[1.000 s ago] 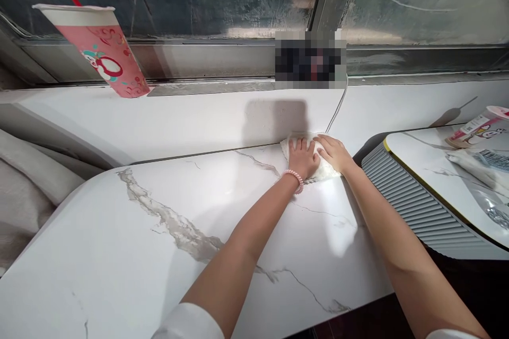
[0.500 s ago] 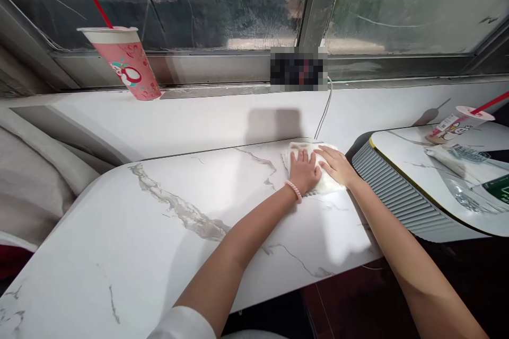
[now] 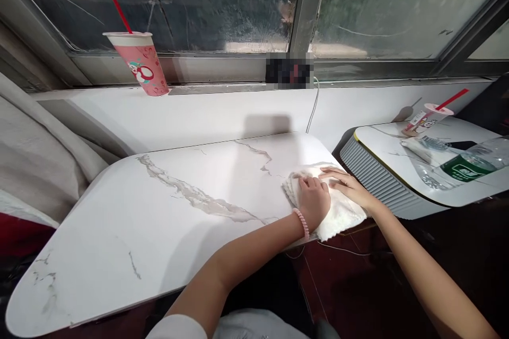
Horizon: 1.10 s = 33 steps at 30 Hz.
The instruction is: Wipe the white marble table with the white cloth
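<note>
A white cloth (image 3: 338, 212) lies flat at the near right corner of a white marble-pattern table (image 3: 159, 217), its edge hanging slightly past the table rim. My left hand (image 3: 314, 201), with a pink bead bracelet at the wrist, presses palm-down on the cloth. My right hand (image 3: 344, 185) lies flat on the cloth just to the right, fingers spread and touching the left hand's fingers.
A pink paper cup (image 3: 143, 63) with a red straw stands on the window ledge at the back left. A second table (image 3: 417, 153) at right carries a cup with straw (image 3: 425, 119), a plastic bottle (image 3: 473, 161) and wrappers. A white cable (image 3: 312, 111) hangs from the sill.
Both hands slid the cloth from the table's far right edge toward me, to the near right corner. The view has pulled back and risen.
</note>
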### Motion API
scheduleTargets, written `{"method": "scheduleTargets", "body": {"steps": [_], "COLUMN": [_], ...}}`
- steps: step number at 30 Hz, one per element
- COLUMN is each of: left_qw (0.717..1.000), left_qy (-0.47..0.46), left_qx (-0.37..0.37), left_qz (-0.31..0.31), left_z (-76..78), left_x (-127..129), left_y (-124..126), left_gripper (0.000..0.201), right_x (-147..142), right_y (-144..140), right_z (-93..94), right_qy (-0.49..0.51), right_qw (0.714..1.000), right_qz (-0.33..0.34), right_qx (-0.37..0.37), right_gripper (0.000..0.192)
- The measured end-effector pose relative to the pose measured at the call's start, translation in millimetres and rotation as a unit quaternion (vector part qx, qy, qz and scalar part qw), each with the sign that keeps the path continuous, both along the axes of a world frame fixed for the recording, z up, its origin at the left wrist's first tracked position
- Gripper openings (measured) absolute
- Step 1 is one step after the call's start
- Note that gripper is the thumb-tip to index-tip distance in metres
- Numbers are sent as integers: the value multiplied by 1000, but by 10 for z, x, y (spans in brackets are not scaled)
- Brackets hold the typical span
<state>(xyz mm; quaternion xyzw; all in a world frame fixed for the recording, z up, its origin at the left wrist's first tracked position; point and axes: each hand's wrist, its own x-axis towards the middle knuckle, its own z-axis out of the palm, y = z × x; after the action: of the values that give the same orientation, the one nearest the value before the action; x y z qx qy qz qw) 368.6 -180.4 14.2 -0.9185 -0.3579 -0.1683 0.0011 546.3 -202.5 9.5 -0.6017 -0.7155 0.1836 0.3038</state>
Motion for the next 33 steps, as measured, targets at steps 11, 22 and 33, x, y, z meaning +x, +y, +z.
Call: {"method": "scheduleTargets", "body": {"steps": [11,22,33], "left_qw": [998,1000,997], "left_qy": [-64,-8,7], "left_qx": [2,-8,-72], "left_qz": [-24,-1,8], "left_z": [-186,-194,-137], "left_x": [-312,-1015,-959], "left_y": [66,269,1207], "left_gripper": [56,59,61], "right_x": [-480,-1236,-1294], "right_y": [-130,128,1017], "right_z": [-96,-76,-111], "right_qy": [-168,-144,-138], "right_qw": [975,981,976], "right_qz": [-113,-88,-139], "right_qx": [90,95,94], "right_gripper": [35,35,33]}}
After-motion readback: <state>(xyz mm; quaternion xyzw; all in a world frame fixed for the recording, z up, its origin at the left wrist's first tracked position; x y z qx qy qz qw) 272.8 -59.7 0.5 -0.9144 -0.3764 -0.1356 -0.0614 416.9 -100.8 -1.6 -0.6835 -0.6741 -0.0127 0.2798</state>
